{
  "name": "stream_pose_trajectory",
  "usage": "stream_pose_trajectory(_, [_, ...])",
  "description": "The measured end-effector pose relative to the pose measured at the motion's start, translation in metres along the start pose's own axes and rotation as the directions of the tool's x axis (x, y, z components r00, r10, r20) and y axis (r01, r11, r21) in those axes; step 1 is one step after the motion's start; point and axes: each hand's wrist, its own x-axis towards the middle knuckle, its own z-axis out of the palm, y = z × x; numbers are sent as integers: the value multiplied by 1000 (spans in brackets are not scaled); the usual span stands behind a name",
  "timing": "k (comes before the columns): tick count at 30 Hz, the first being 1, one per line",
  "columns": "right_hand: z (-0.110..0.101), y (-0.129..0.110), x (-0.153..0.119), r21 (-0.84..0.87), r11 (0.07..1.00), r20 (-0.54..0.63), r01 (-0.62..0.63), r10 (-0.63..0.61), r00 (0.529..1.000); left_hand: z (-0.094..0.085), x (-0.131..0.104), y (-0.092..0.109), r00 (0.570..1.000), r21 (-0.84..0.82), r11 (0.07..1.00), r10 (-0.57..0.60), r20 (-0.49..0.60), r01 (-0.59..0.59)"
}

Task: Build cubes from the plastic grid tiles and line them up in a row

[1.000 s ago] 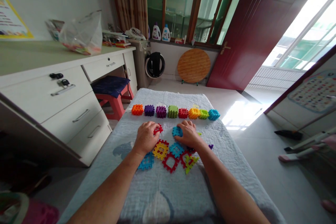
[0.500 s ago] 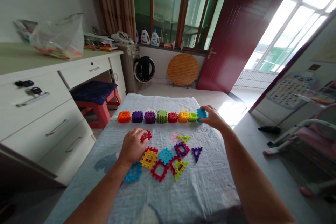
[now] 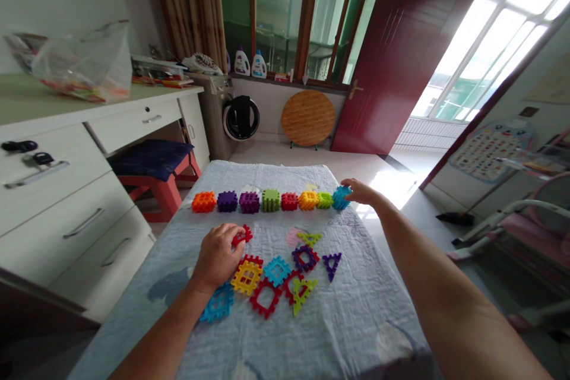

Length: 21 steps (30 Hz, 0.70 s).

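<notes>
**Hands apart: one at the row of cubes, one on a red piece**

Here the right hand (image 3: 358, 192) reaches far forward to the right end of a row of cubes (image 3: 269, 200) on the worktop (image 3: 312, 320), which is covered with a pale blue quilted cloth. Its fingers close around the blue cube (image 3: 341, 197), the last one in the row, just beside the light green cube (image 3: 325, 199). The row runs leftward through orange, red, green and two purple cubes to an orange one at the far left.

The left hand (image 3: 217, 256) rests nearer the person, fingers curled on a small red piece (image 3: 241, 236) that pokes out past the fingertips. Just beside that hand lie flat pieces: a yellow square (image 3: 246, 276), a blue square (image 3: 276, 270), a red frame (image 3: 265, 298) and another blue square (image 3: 216, 303) partly under the wrist. Further right lie a purple triangle (image 3: 332, 263) and a yellow-green triangle (image 3: 309, 238).

A white desk with drawers (image 3: 66, 190) stands to the left.
</notes>
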Motion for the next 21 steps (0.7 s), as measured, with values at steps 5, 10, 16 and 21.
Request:
stream_pose_trajectory(5, [4,2,1,35,999,55,-6,4,998,0,0,0,1000,-9,1000,-1,-6,1])
stream_pose_trajectory(10, [6,-2,0,55,998,56,-27,24,998,0,0,0,1000,-1,1000,-6,-4,6])
stream_pose_trajectory(16, [-3,-15,-8,17,1000,-54,-25,26,998,-2,0,2,1000,4,1000,-7,-5,7])
stream_pose_trajectory(21, [-3,-65,-38,54,992,-230,112,-97,968,-5,1,5,1000,23,1000,-15,18,15])
